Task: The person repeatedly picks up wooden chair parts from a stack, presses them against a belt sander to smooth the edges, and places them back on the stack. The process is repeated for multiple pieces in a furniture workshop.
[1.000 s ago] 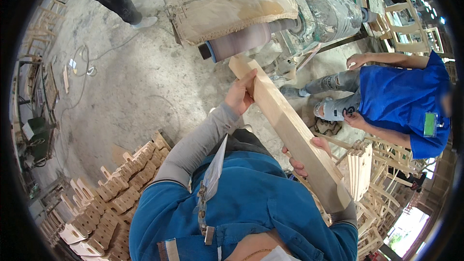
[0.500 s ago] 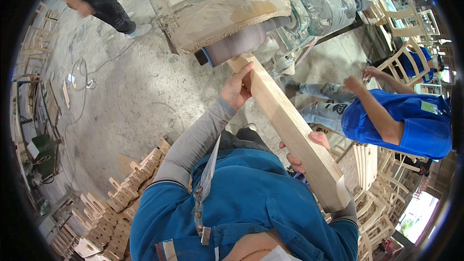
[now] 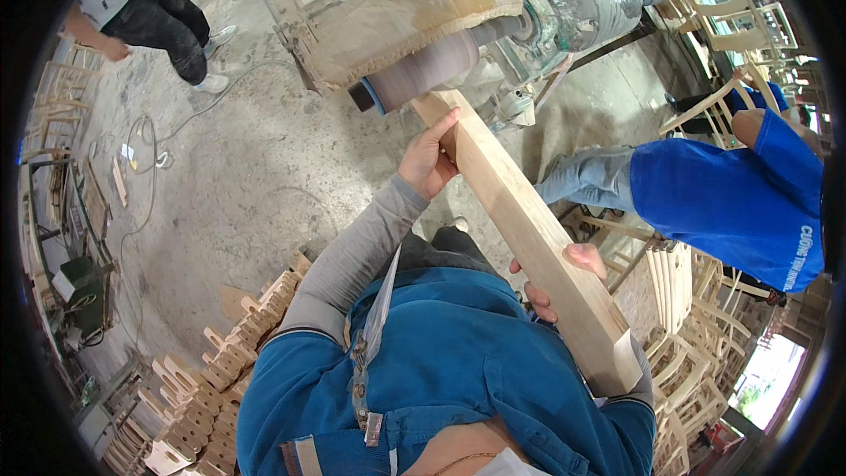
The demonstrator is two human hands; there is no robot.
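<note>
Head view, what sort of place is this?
Most likely a furniture workshop: a wooden beam points toward a machine roller, stacked wooden parts lie at lower left, and bare chair frames stand at the right.

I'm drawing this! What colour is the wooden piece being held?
The wooden piece is pale tan, faintly grained; the head view shows it best.

You have a cable (image 3: 155, 143) on the floor (image 3: 256, 154). Beyond it stands a co-worker (image 3: 166, 25); well right of the cable, chairs (image 3: 738, 40).
</note>
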